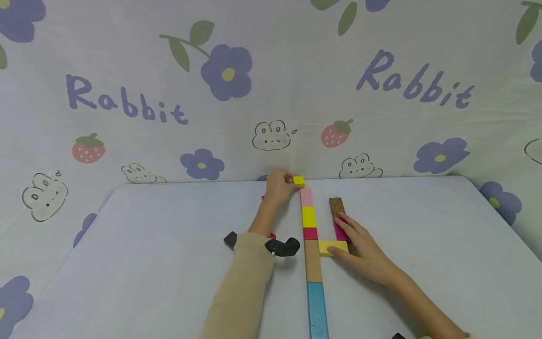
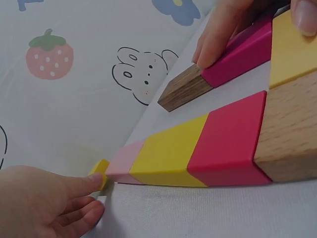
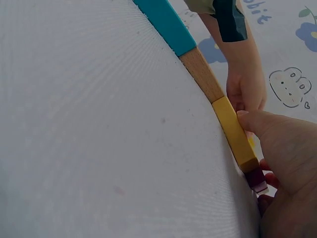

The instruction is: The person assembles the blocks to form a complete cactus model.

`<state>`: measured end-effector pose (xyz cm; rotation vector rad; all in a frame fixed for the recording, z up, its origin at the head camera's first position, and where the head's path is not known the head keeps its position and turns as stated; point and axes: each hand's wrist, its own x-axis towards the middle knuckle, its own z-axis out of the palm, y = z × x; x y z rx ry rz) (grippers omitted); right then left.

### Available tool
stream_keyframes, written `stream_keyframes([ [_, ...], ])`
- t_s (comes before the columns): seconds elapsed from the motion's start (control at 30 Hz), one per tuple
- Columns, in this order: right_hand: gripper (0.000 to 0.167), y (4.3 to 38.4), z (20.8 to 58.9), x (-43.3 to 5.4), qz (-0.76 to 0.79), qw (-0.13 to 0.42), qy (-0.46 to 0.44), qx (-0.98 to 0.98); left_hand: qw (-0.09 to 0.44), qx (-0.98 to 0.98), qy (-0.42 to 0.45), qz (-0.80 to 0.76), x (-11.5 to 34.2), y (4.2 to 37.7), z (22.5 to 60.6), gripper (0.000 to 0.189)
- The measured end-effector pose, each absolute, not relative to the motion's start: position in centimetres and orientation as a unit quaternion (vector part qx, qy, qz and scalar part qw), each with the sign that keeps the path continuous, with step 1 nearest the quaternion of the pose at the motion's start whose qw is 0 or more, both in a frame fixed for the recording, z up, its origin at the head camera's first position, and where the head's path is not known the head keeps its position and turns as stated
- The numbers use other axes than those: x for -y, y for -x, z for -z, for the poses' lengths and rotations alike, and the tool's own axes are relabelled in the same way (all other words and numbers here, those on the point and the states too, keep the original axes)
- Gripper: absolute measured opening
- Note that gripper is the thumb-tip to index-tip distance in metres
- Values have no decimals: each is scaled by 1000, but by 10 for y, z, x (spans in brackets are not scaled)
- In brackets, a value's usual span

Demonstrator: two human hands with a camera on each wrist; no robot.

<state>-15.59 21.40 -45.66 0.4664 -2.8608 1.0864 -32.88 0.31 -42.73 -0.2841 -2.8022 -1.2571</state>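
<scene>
- Left hand point(image 1: 277, 187) pinches a small yellow block point(image 1: 298, 181) just beside the pink block point(image 1: 306, 197), near the surface's point(image 1: 148, 263) far edge.
- Right hand point(image 1: 366, 252) lies spread, thumb on a pale yellow block point(image 1: 334, 244), fingers on a magenta block point(image 1: 340, 234).
- Toward the near edge follow a bright yellow block point(image 1: 309, 217), red block point(image 1: 310, 234), light wooden block point(image 1: 313, 261), blue block point(image 1: 317, 310).

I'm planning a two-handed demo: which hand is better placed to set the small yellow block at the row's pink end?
Probably the left hand: it pinches the small yellow block near the pink block, while the right hand is touching the magenta block and pale yellow block.
</scene>
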Motion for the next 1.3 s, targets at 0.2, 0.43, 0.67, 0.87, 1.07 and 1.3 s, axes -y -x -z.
stream_keyframes([
  [0.2, 78, 155, 456, -214, -353, 24, -151, 923, 14, 913, 93, 397, -5, 330, 427, 32],
  [0.43, 78, 155, 456, -213, -351, 26, -151, 924, -4, 915, 91, 394, -5, 331, 429, 33],
  [0.67, 79, 156, 456, -213, -351, 24, -147, 924, 1, 916, 109, 385, -4, 335, 429, 28],
  [0.87, 78, 156, 456, -213, -351, 28, -151, 924, 9, 920, 116, 375, -5, 338, 430, 25],
  [1.07, 79, 156, 456, -213, -351, 29, -150, 924, 11, 922, 115, 371, -8, 339, 431, 25],
  [1.3, 79, 156, 456, -213, -348, 27, -149, 925, 3, 919, 114, 378, -11, 334, 429, 25],
])
